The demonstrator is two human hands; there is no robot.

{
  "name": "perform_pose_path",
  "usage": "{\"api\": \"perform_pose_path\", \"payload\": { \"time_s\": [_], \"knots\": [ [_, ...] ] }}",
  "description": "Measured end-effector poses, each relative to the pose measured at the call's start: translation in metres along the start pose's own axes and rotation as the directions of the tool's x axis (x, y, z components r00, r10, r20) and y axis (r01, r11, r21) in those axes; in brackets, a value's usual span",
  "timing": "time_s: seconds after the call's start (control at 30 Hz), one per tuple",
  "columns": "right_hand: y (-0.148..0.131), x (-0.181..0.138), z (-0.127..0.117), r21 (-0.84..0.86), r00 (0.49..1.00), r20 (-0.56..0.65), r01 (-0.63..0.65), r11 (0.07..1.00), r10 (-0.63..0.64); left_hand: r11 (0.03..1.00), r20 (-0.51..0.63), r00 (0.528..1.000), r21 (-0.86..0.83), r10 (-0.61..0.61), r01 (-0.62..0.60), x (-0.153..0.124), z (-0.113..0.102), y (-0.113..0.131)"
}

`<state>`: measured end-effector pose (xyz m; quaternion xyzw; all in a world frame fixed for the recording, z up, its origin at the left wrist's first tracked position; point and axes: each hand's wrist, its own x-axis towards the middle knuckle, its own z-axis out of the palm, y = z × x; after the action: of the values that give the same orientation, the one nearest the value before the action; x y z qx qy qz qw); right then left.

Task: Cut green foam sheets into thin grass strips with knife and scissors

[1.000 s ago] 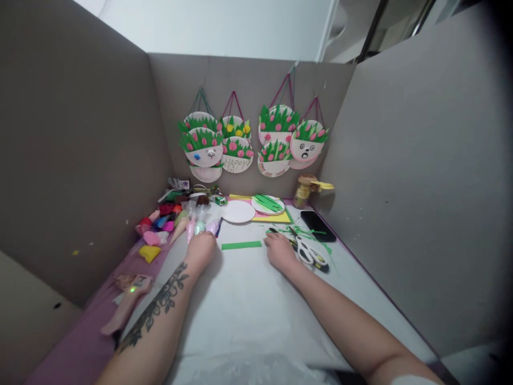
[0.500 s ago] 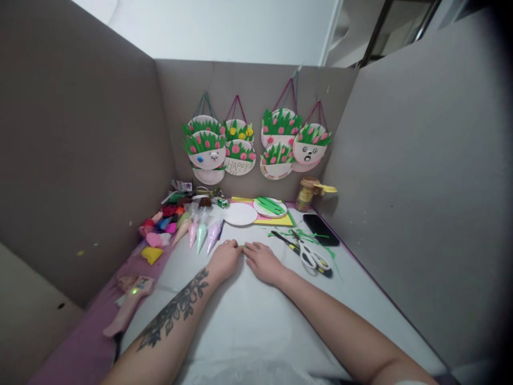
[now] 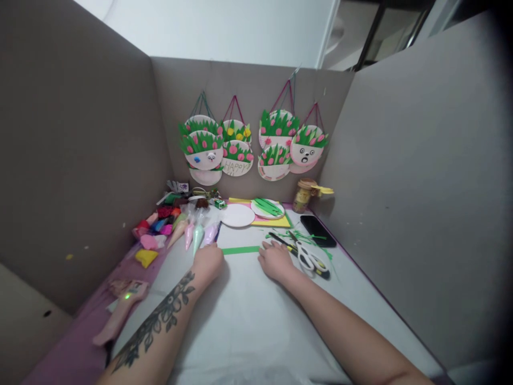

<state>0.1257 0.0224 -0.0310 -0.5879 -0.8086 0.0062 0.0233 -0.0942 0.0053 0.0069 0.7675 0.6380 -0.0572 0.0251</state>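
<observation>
Touching both ends of a green strip [image 3: 241, 249], lower middle of frame: your left hand [image 3: 208, 263] at its left end, your right hand [image 3: 277, 260] at its right. Hands apart; can't tell pinching from pressing. Scissors [image 3: 301, 249] lie right of centre.

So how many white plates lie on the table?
2: a bare plate at the back, and a second plate just right of it, with green strips on top. More could be hidden underneath.
</observation>
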Motion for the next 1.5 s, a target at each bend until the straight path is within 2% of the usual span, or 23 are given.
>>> {"api": "perform_pose_path", "payload": {
  "time_s": [0.1,0.2,0.27,0.33,0.4,0.5,0.6,0.7,0.8,1.03,1.1,1.17,1.23,1.3,1.4,1.5],
  "knots": [
    [0.003,0.001,0.002,-0.027,0.996,-0.085,0.016,1.0,-0.018,0.996,-0.007,0.997,-0.039,-0.081,0.081,0.002,0.0,-0.004],
    [0.001,0.005,0.0,-0.049,0.982,-0.165,0.089,0.995,-0.096,0.991,-0.086,0.989,-0.072,-0.121,0.115,0.006,0.004,-0.004],
    [-0.005,0.009,-0.002,-0.083,0.961,-0.173,0.206,0.975,-0.217,0.996,-0.172,0.983,-0.069,-0.064,0.053,0.01,0.008,0.0],
    [-0.011,0.014,-0.003,-0.116,0.933,-0.132,0.321,0.94,-0.334,0.994,-0.239,0.968,-0.053,0.076,-0.091,0.013,0.013,0.006],
    [-0.017,0.019,-0.002,-0.129,0.92,-0.075,0.373,0.919,-0.384,0.975,-0.26,0.945,-0.045,0.2,-0.219,0.017,0.019,0.011],
    [-0.019,0.027,0.001,-0.12,0.915,-0.028,0.397,0.91,-0.403,0.963,-0.243,0.939,-0.052,0.243,-0.263,0.022,0.025,0.016],
    [-0.012,0.032,0.004,-0.046,0.913,-0.065,0.401,0.915,-0.403,0.965,-0.243,0.946,-0.101,0.212,-0.243,0.026,0.029,0.014],
    [-0.002,0.036,0.007,0.084,0.953,-0.115,0.292,0.953,-0.282,0.968,-0.259,0.955,-0.162,0.147,-0.193,0.029,0.032,0.01],
    [0.006,0.039,0.01,0.162,0.978,-0.098,0.197,0.967,-0.183,0.967,-0.266,0.958,-0.194,0.111,-0.166,0.031,0.034,0.007],
    [0.007,0.041,0.014,0.187,0.981,-0.099,0.181,0.966,-0.164,0.968,-0.27,0.96,-0.207,0.08,-0.139,0.031,0.033,0.011],
    [0.003,0.038,0.012,0.162,0.971,-0.141,0.216,0.963,-0.195,0.97,-0.267,0.962,-0.211,0.059,-0.118,0.032,0.033,0.012],
    [-0.003,0.035,0.009,0.095,0.94,-0.183,0.308,0.947,-0.288,0.97,-0.253,0.967,-0.225,0.038,-0.097,0.034,0.033,0.012],
    [-0.009,0.033,0.006,-0.003,0.897,-0.186,0.407,0.914,-0.4,0.965,-0.227,0.974,-0.253,0.018,-0.076,0.037,0.033,0.012],
    [-0.014,0.033,0.005,-0.083,0.873,-0.159,0.453,0.888,-0.461,0.96,-0.2,0.98,-0.275,0.006,-0.062,0.037,0.033,0.011],
    [-0.018,0.035,0.005,-0.12,0.88,-0.106,0.451,0.885,-0.463,0.957,-0.225,0.974,-0.277,0.019,-0.083,0.036,0.033,0.011],
    [-0.019,0.035,0.006,-0.098,0.888,-0.098,0.44,0.893,-0.448,0.955,-0.287,0.953,-0.246,0.093,-0.167,0.033,0.032,0.012]
  ]
}}
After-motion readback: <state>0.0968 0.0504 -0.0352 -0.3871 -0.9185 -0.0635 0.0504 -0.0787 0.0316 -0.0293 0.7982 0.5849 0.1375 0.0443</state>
